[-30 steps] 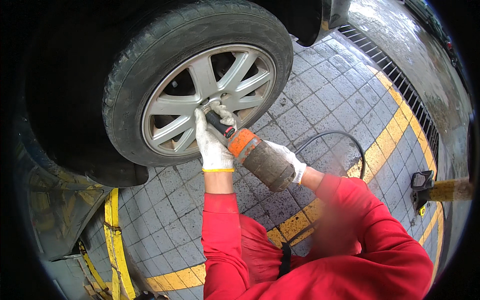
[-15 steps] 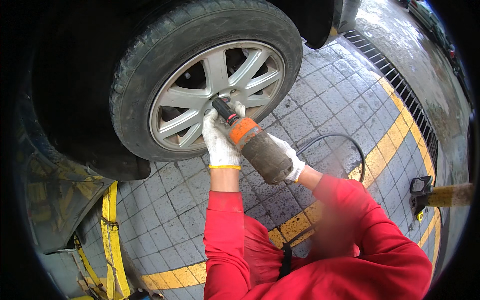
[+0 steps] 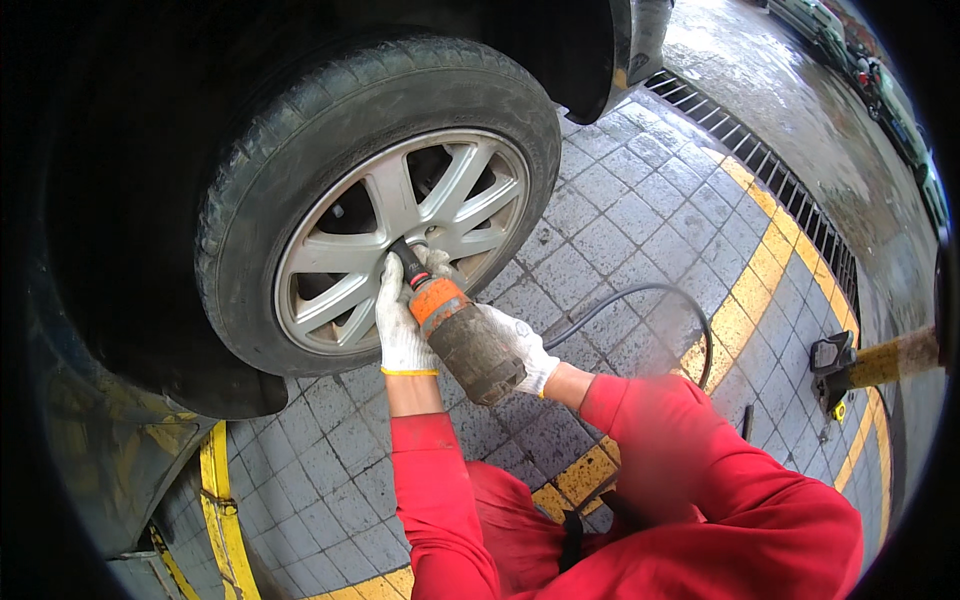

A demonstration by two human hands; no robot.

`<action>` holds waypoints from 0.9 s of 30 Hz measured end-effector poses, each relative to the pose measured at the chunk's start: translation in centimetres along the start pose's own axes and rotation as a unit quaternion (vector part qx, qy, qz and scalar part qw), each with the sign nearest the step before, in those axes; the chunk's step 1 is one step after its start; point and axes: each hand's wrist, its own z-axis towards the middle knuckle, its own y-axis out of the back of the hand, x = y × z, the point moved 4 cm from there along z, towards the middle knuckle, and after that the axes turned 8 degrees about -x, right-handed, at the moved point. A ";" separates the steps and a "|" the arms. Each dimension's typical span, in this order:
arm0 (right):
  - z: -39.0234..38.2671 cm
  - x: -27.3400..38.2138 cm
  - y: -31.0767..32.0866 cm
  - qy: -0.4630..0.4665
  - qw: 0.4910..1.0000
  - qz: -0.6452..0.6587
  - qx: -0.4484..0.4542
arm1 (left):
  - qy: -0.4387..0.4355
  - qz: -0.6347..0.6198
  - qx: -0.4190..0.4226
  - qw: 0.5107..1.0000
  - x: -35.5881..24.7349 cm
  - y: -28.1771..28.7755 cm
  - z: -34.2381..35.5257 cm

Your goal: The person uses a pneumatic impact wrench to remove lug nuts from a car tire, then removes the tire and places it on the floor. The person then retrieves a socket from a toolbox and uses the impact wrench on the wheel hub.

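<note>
Both my hands, in white knit gloves, hold an impact wrench [image 3: 462, 345] with an orange band and a dirty dark rear body. My left hand [image 3: 402, 325] supports its front end, fingers near the black socket [image 3: 408, 262]. My right hand [image 3: 522, 350] is wrapped round the wrench on its right side; its fingers are partly hidden behind the tool. The socket points into the middle of a silver multi-spoke wheel [image 3: 395, 195], against the lug nut area by the hub. Whether it sits on a nut is hidden. A worn black tire [image 3: 255, 170] surrounds the wheel.
A dark air hose [image 3: 640, 288] curves over the grey tiled floor [image 3: 640, 210] to my right. Yellow lines and a drain grate [image 3: 755, 140] run beyond it. A yellow post with a black pad [image 3: 835, 368] stands at right, a yellow metal frame [image 3: 225, 510] at lower left.
My view has shifted, so the wheel appears lower and further left. My hands and the wrench moved with it in the picture; the socket stays by the hub, both hands still holding the tool.
</note>
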 end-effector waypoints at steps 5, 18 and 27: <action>0.0 -0.1 1.0 0.046 0.984 -0.169 -0.009 | 0.042 -0.105 0.038 0.993 2.0 -0.4 0.4; 0.5 0.2 0.4 0.030 0.981 -0.194 0.004 | 0.014 -0.067 0.058 0.996 0.9 -0.7 -0.4; 0.6 -0.9 0.5 0.060 0.978 -0.197 -0.033 | -0.007 0.032 -0.027 0.999 -0.8 -2.1 -1.1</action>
